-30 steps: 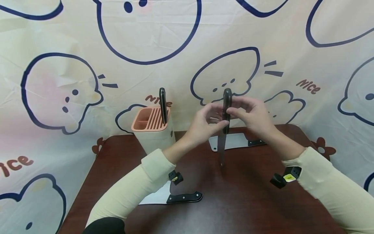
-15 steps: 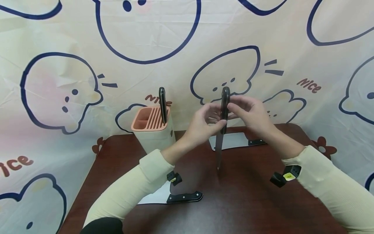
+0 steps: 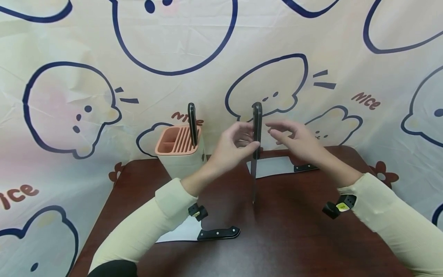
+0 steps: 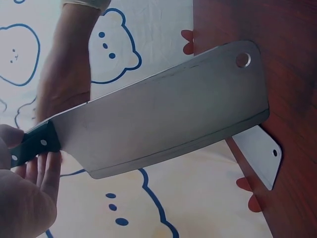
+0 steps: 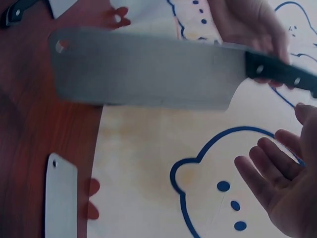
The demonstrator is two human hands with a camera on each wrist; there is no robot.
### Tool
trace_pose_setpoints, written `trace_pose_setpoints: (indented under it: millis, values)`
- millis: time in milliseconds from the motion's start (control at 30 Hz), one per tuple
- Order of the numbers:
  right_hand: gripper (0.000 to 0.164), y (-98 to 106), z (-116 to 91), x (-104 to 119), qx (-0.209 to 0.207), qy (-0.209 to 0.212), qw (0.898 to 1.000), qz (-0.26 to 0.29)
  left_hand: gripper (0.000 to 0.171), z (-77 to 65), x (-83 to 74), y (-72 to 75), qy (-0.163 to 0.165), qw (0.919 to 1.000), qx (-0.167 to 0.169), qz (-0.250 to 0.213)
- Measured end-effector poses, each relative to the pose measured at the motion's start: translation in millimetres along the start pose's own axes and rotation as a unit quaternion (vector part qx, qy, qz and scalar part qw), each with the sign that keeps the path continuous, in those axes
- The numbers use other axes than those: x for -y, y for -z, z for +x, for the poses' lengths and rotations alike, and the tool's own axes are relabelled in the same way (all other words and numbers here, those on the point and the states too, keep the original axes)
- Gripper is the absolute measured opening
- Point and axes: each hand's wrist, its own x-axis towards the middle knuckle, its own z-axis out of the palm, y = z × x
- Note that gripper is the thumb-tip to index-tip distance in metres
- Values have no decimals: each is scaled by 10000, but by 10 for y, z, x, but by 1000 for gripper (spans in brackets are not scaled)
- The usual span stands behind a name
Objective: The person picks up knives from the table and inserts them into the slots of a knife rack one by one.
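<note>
My left hand (image 3: 235,144) pinches the black riveted handle of a cleaver (image 3: 257,127), held upright with its blade pointing down over the table. The head view shows this cleaver nearly edge-on. Its broad steel blade (image 4: 163,111), with a hole near the end corner, fills the middle of the left wrist view. Just to the right of the handle is my right hand (image 3: 297,140), fingers loosely bent and holding nothing. The right wrist view shows a gap between the right hand's spread fingers (image 5: 270,166) and the handle.
A cream knife block (image 3: 181,165) with a slotted orange top (image 3: 176,142) stands at the back left; one black-handled knife (image 3: 192,123) is in it. A second cleaver (image 3: 273,166) lies behind the held one. Another cleaver (image 3: 218,234) lies at the front, partly under my left forearm.
My right hand has let go of the cleaver and stays at the right, now apart from it. My left hand has moved left with the cleaver, which has turned more edge-on.
</note>
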Motion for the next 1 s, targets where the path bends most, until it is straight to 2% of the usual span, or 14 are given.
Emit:
trace_pose_setpoints:
  millis: [233,500,1000]
  values:
    - [47,16,-10,-224,128,210,9969,-753,40,-86,-82,127,98,9998,-73,180]
    - [50,57,-24,-551,285,596,9872,-1449,40,-213,-137,314,-9,9998,-141,133]
    - [60,162,-132,-1212,650,-171,9762,-2063,46,-526,-410,712,227,9962,-478,696]
